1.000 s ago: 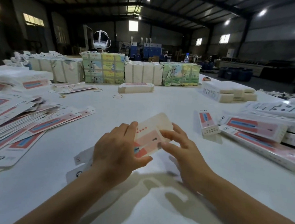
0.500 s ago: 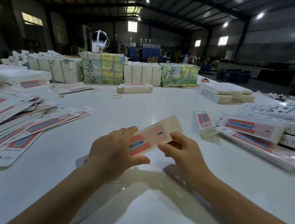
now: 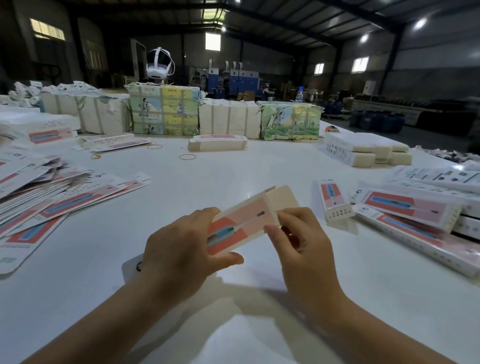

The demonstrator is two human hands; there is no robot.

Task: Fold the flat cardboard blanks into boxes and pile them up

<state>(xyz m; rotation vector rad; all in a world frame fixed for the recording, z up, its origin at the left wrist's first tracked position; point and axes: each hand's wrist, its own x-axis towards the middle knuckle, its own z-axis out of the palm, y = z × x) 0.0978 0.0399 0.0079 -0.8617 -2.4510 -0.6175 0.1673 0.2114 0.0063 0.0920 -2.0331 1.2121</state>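
Just above the white table (image 3: 263, 166), close to my view, both hands hold one cardboard blank (image 3: 241, 222), pink and red with a blue printed shape, lifted off the surface and angled up to the right. My left hand (image 3: 181, 252) wraps its lower end, fingers curled over the top edge and thumb pressed along the bottom edge. My right hand (image 3: 305, 250) pinches the blank's upper part between thumb and curled fingers, just below a plain beige flap (image 3: 283, 198) that sticks out at the far end. To the left lies a fanned heap of flat blanks (image 3: 31, 197). To the right sits a pile of folded boxes (image 3: 420, 213), with one small box (image 3: 335, 202) standing just beside it. Farther off, rubber bands (image 3: 187, 157) lie on the table near a single long box (image 3: 217, 143). Along the far edge stand wrapped bundles (image 3: 164, 109), and a white headset (image 3: 159, 65) rests on top of one.
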